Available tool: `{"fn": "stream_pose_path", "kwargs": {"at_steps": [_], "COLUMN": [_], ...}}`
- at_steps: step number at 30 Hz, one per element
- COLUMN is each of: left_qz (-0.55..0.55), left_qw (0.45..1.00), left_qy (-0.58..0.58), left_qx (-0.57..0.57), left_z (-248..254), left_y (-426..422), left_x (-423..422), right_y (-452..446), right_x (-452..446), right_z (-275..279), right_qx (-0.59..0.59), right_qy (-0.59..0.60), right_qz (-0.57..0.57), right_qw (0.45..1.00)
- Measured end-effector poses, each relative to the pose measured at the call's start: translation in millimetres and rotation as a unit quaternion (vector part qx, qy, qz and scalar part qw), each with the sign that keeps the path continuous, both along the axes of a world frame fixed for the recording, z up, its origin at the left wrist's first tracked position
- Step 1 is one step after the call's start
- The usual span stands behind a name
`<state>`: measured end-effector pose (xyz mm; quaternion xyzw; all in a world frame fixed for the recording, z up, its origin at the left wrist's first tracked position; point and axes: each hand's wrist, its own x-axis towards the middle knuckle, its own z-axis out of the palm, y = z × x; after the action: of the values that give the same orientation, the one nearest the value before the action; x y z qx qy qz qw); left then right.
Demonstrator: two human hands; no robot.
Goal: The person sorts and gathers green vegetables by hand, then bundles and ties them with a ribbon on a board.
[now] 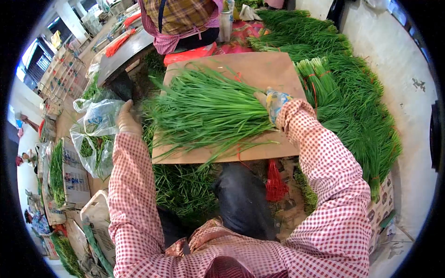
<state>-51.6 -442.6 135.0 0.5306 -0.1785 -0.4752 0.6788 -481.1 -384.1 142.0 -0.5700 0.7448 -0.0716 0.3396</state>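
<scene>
A large loose bunch of green chives (pixel 208 104) lies fanned across a brown board (pixel 273 65), its leaf ends toward the left. My right hand (pixel 273 102), in a patterned glove or sleeve cuff, is closed around the stem end at the board's right side. Off the board's left edge is my left hand (pixel 127 118), close beside a clear plastic bag (pixel 97 116) with green leaves in it. That hand is slightly blurred and its fingers are mostly hidden, so I cannot tell whether they hold anything.
Red ties (pixel 276 183) hang below the board's front edge. Loose green leaves (pixel 185 190) lie beneath it. Tied chive bundles (pixel 320 78) and a long heap of chives (pixel 352 97) line the right wall. Another person (pixel 185 18) sits ahead. Crates (pixel 76 176) stand at left.
</scene>
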Motion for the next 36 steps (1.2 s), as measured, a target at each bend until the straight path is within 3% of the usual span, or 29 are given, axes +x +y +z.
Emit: {"fn": "stream_pose_path", "kwargs": {"at_steps": [1,2,3,4,5,6,7,9,10,14,16,17,19,20,24,26,27,28,30,33,36], "left_qz": [0.001,-0.015,-0.034,-0.083,-0.128,-0.252,-0.309,-0.361,-0.374,-0.391,-0.391,-0.387,-0.369,-0.368,-0.379,-0.368,-0.363,-0.364,-0.356,-0.352,-0.339], "left_qw": [1.000,0.981,0.927,0.817,0.659,0.640,0.559,0.402,0.369,0.354,0.359,0.372,0.386,0.384,0.374,0.344,0.366,0.366,0.381,0.351,0.352], "left_qy": [-0.008,-0.156,-0.295,-0.501,-0.676,-0.650,-0.711,-0.797,-0.811,-0.821,-0.826,-0.824,-0.830,-0.832,-0.836,-0.856,-0.849,-0.848,-0.845,-0.859,-0.861], "left_qx": [0.002,-0.116,-0.230,-0.274,-0.305,-0.323,-0.294,-0.269,-0.256,-0.218,-0.191,-0.179,-0.161,-0.156,-0.134,-0.116,-0.115,-0.123,-0.123,-0.126,-0.142], "left_z": [12,24,29,26,23,31,18,-6,-10,-20,-24,-30,-42,-40,-38,-39,-37,-35,-37,-38,-38], "left_y": [6,20,33,39,45,66,71,72,71,55,49,44,39,41,47,47,50,50,52,51,50], "left_x": [-14,-46,-80,-111,-148,-194,-224,-271,-281,-278,-272,-269,-268,-270,-270,-270,-273,-275,-272,-270,-269], "right_y": [-37,-53,-60,-64,-64,-62,-56,-40,-33,-17,7,11,19,18,24,38,60,70,83,75,56], "right_x": [-12,-17,-19,-20,-21,-22,-22,-26,-23,-14,-9,-10,-15,-16,-29,-49,-63,-75,-92,-84,-49], "right_z": [-48,-66,-69,-68,-67,-66,-67,-72,-80,-111,-63,-68,-76,-79,-83,-94,-75,-87,-129,-168,-149], "right_qx": [-0.012,-0.014,-0.015,-0.019,-0.030,-0.045,-0.068,-0.136,-0.181,-0.301,-0.189,-0.189,-0.359,-0.361,-0.385,-0.456,-0.434,-0.435,-0.467,-0.463,-0.499], "right_qy": [-0.025,-0.027,-0.020,-0.004,0.014,0.036,0.061,0.110,0.143,0.231,0.153,0.146,0.207,0.202,0.145,0.029,-0.054,-0.048,-0.117,-0.194,-0.404], "right_qz": [0.022,0.044,0.072,0.099,0.126,0.152,0.178,0.234,0.263,0.302,0.241,0.241,0.258,0.260,0.255,0.242,0.232,0.227,0.038,-0.057,-0.239], "right_qw": [0.999,0.999,0.997,0.995,0.992,0.987,0.980,0.956,0.937,0.874,0.940,0.941,0.873,0.873,0.875,0.856,0.869,0.870,0.876,0.863,0.728]}}
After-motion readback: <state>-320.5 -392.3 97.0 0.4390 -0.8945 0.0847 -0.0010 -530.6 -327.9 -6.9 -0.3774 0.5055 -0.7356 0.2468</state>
